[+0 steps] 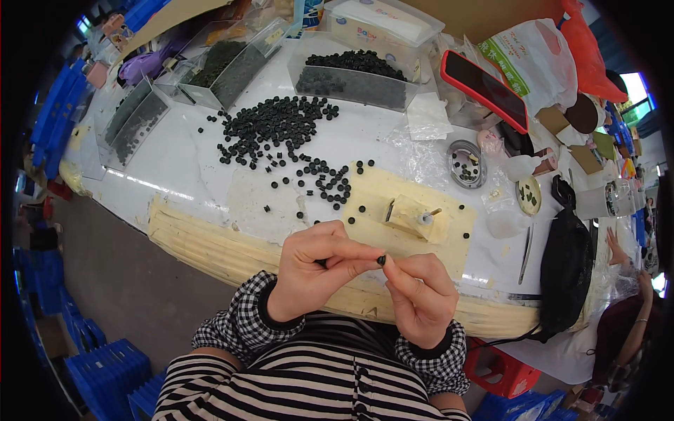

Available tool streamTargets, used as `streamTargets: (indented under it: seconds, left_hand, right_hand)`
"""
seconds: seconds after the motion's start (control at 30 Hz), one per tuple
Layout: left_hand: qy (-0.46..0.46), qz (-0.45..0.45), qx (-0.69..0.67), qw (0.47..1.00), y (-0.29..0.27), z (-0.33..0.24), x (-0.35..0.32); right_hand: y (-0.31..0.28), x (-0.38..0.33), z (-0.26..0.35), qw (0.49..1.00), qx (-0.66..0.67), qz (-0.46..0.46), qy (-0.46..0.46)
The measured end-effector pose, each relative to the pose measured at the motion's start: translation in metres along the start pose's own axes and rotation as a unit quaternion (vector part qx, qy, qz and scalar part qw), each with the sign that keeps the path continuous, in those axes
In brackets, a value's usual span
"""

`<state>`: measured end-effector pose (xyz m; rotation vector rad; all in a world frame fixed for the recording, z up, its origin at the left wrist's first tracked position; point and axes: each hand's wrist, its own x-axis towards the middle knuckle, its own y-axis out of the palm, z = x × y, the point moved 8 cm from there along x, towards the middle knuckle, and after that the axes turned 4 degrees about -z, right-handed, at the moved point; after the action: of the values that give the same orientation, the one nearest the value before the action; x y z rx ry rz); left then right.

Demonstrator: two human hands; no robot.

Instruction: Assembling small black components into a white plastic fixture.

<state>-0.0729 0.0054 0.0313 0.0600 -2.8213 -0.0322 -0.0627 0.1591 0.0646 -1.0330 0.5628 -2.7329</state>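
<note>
So you've got one small black piece [381, 259] pinched between the closed fingertips of your left hand [300, 263] and right hand [427, 298], in front of the one yellow block [405, 210] with its one upright pin [434, 212]. Two loose black pieces sit right of that block, but the heap of black pieces [274, 125] behind is honestly uncountable, and I see one red-cased phone [484, 91].

My feed is bright over the white bench [189, 168], with soft shadows; the main light source is out of view. A window [636, 98] between two and three o'clock glares nearly white, and clear plastic wrap [425, 152] at two glints. The floor [165, 235] near nine is dimmer. Fisheye bends edges toward my black rim, where blue crates [109, 372] at eight look soft.
</note>
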Motion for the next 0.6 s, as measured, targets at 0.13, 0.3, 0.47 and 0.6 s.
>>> streamTargets:
  seconds: [0.13,0.3,0.47,0.6]
  left_hand:
    - [-0.007,-0.006,-0.001,1.0,-0.0007,0.0018,-0.0009]
    - [-0.014,-0.009,0.002,1.0,-0.0012,0.0018,-0.0006]
    - [0.007,-0.001,0.003,1.0,-0.0008,0.001,0.0001]
    - [0.003,-0.003,0.005,1.0,-0.0009,0.0004,0.0001]
  right_hand:
    - [0.0003,0.0002,0.0007,1.0,-0.004,0.0,0.0]
    - [0.0007,0.0007,0.0011,1.0,-0.002,-0.001,-0.004]
    - [0.0012,0.001,0.0011,1.0,-0.002,0.0,-0.003]
    - [0.001,0.0011,0.0005,1.0,0.001,0.001,0.001]
